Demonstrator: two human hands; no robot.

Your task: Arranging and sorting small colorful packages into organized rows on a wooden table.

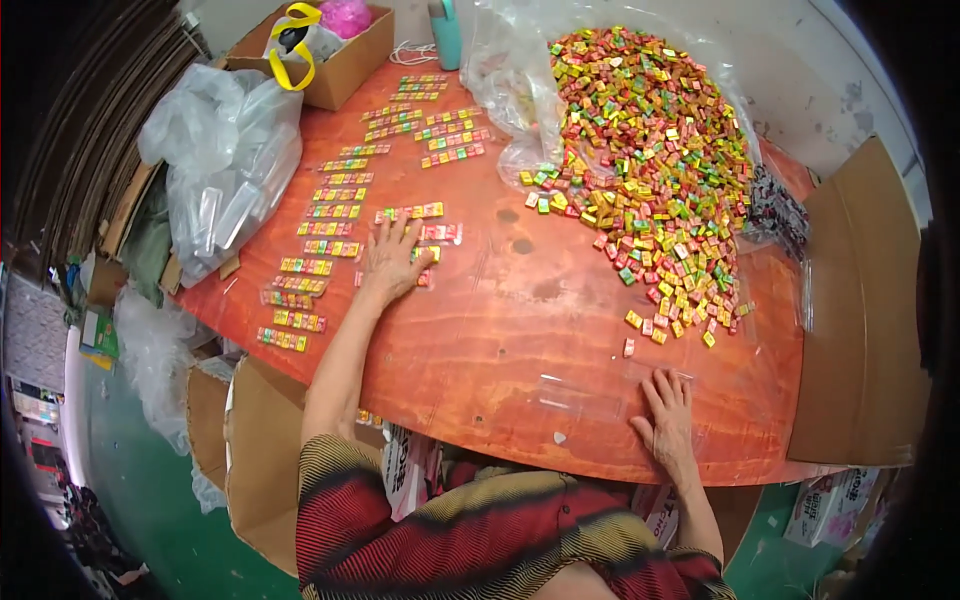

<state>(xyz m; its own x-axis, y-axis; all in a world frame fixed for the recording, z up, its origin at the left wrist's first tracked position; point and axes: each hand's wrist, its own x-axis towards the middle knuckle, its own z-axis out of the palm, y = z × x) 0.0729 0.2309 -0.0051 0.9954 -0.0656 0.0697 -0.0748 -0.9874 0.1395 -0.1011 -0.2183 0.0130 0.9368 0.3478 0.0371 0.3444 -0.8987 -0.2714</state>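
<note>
My left hand (393,262) lies with spread fingers over short rows of small wrapped sweets, partly covering them. One row of sweets (425,211) shows just beyond its fingertips, and another row (440,233) sticks out to the right. My right hand (667,425) rests open near the front right edge, fingers touching or just beside a clear plastic tray (650,372). Left of that hand, a second clear tray (575,394) lies flat on the red table (480,340). A big heap of red, yellow and green sweets (650,130) spreads across the far right.
Several filled rows (335,211) line the table's left side. A bag of clear trays (225,160) hangs over the left edge. At the back stand a cardboard box (345,75) and a teal bottle (445,38). A cardboard sheet (860,320) borders the right side.
</note>
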